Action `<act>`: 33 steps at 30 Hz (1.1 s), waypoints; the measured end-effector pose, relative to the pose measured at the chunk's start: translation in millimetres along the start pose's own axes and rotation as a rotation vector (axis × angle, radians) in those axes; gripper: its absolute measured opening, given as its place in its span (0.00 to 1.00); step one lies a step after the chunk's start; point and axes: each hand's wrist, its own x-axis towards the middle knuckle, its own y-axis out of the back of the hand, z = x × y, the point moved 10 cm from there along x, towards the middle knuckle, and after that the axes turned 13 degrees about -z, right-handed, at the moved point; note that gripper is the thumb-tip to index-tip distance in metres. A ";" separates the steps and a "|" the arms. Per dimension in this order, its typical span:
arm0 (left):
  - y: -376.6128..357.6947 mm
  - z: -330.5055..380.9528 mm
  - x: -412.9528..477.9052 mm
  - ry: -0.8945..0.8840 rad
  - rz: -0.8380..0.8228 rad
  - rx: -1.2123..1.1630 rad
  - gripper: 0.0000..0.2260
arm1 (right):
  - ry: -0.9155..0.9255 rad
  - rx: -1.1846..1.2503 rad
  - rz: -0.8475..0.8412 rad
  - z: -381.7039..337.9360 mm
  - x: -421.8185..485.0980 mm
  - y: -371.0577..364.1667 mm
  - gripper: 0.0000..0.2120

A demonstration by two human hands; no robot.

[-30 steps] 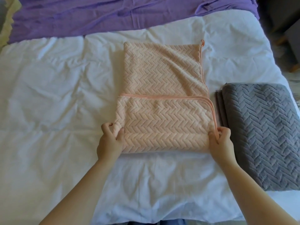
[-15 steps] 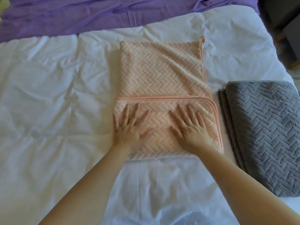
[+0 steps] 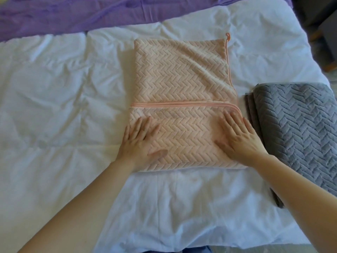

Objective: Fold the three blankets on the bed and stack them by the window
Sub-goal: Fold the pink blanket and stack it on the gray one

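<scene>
Head view: pink blanket [image 3: 182,79] lying mid-bed [image 3: 45,106], near end turned up over the rest, piped edge [image 3: 182,104] running straight across. Left hand [image 3: 138,143] flat on the flap's left side, right hand [image 3: 240,141] flat on its right, fingers [image 3: 230,119] of both straight and spread, pressing down, gripping nothing. Grey blanket [image 3: 295,128] just beside on the right, already folded; purple blanket [image 3: 91,13] unfolded along the far side of the bed. Probably smoothing the fold before the next turn. To do it well: sweep outward from the middle toward both side edges, pushing ridges and trapped air out; use even pressure to avoid dragging the top layer off the one below; check the right corner by the piping, seemingly rounded and slightly overhanging; square the side edges before folding again. Expect springy plush, so press the near crease firmly.
</scene>
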 end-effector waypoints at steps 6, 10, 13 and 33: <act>-9.9 21.1 -28.7 -0.146 -0.018 0.152 0.50 | 0.170 -0.067 -0.096 -21.6 -37.8 -20.1 0.49; -10.4 10.6 -37.3 -0.085 0.028 0.184 0.48 | 0.153 -0.032 -0.065 -13.7 -41.8 -24.5 0.49; -10.6 9.9 -42.5 -0.069 0.021 0.104 0.43 | 0.141 -0.003 -0.064 -16.9 -43.0 -23.6 0.44; 131.2 -56.8 -38.0 0.021 0.039 -1.363 0.18 | 0.031 1.507 0.096 57.7 -45.6 120.8 0.23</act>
